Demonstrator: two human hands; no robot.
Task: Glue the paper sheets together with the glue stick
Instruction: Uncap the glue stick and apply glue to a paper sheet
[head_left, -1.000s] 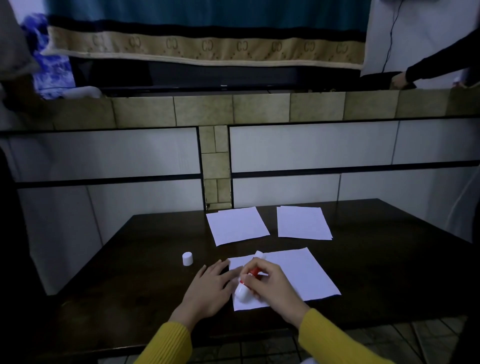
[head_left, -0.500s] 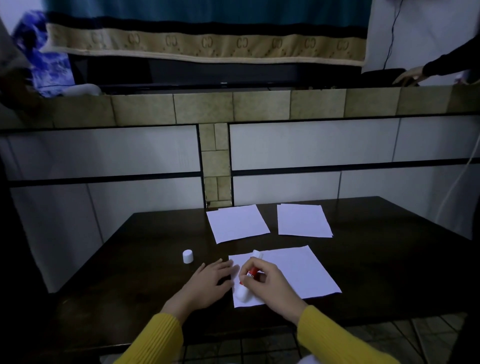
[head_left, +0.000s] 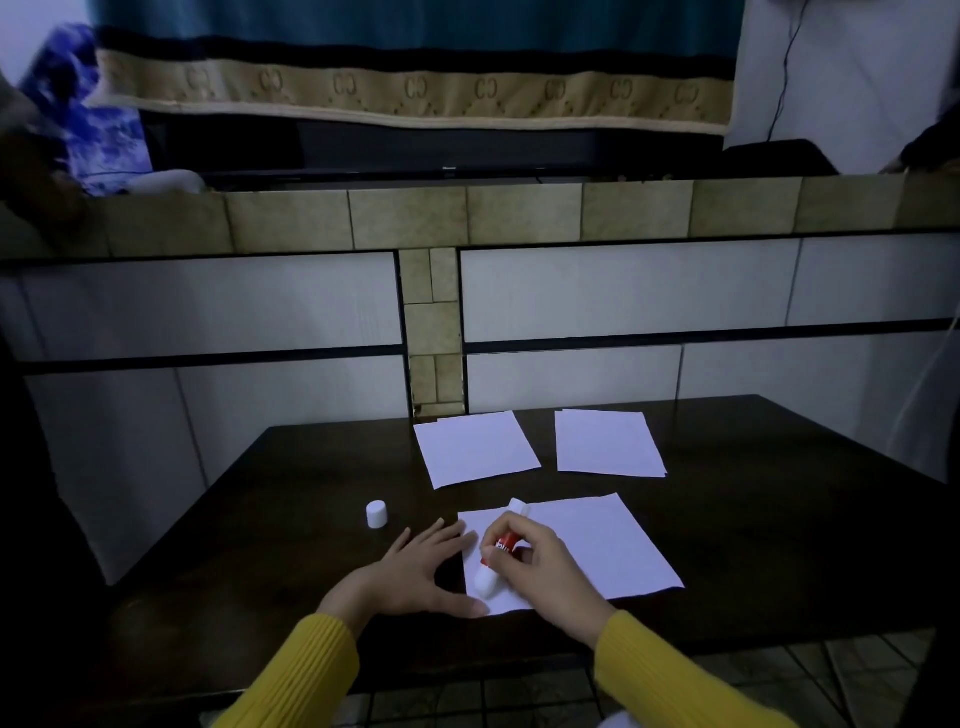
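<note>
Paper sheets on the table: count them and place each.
3: near sheet under both hands; far-left sheet and far-right sheet behind it. The far-right one may be a stack.

On the tabletop (head_left: 779, 519) three groups of paper lie. The near sheet (head_left: 597, 545) is in front of the person. At 11 o'clock from it, farther back, lies the far left sheet (head_left: 475, 448); at 1 o'clock lies the far right stack (head_left: 608, 441), near the tiled wall (head_left: 623, 291). The cap (head_left: 376, 514) stands at 9 o'clock from the near sheet, apart from it. The glue stick (head_left: 501, 545) is over this sheet's left part, in the right hand (head_left: 540, 566). The left hand (head_left: 415, 571) rests at the sheet's left edge.
</note>
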